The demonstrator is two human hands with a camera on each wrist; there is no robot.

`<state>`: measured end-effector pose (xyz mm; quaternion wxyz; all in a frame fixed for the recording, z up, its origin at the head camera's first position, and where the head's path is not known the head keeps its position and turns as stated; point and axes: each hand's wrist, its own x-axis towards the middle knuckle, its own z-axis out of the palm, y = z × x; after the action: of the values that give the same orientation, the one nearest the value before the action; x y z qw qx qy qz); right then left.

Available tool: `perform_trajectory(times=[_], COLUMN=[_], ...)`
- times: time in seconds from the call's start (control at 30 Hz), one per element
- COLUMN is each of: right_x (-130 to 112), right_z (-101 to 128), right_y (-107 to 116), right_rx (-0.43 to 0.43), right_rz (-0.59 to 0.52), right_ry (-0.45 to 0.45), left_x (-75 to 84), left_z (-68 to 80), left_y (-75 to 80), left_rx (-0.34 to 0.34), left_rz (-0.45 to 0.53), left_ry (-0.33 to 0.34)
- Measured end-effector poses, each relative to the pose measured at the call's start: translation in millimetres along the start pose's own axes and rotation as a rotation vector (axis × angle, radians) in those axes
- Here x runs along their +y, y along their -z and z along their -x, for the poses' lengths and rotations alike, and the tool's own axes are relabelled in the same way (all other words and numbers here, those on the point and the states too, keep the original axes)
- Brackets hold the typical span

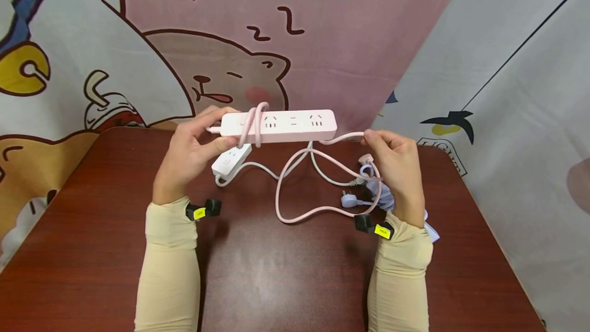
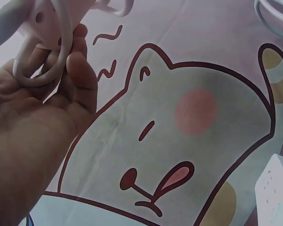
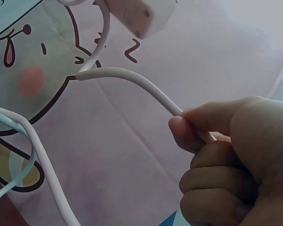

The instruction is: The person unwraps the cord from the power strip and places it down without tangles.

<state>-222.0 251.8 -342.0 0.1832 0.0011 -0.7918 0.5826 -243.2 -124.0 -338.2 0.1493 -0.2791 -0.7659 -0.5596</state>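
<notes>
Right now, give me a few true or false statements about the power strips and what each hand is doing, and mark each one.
1. The left hand grips one end of the pink power strip. True.
2. The pink cord is wound round the strip near its left end. True.
3. The right hand is open and rests flat on the table. False: it pinches the pink cord.
4. The white power strip is held up by the right hand. False: it lies on the table below the pink one.
5. Both forearms wear beige sleeves. True.

Pink power strip (image 1: 286,126), pink cord (image 1: 299,188); white power strip (image 1: 230,160); dark red-brown table (image 1: 286,270); cartoon-print pink backdrop (image 1: 322,24).
</notes>
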Motion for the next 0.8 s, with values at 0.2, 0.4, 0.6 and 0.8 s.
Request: perform_trajectory(times=[0.2,0.4,0.6,0.8], right_x=[1.6,3.5,3.6,0.4], right_z=[-1.2,-3.0,-3.0,-3.0], right_y=[-0.2,1.3,2.7,2.8], right_rx=[0.071,0.134,0.163,0.195], right_rz=[-0.002,-0.06,-0.199,-0.327], right_ry=[-0.03,-0.032,-0.026,-0.02], left_x=[1.2,2.3,-0.3,-3.0], left_z=[1.0,0.8,0.2,0.3], left_y=[-1.8,-3.5,-4.4,-4.4], left_rx=[-0.073,-0.148,-0.209,-0.243], left_rz=[0.018,0.024,-0.013,-0.012], left_ry=[-0.005,-0.014,-0.032,-0.027])
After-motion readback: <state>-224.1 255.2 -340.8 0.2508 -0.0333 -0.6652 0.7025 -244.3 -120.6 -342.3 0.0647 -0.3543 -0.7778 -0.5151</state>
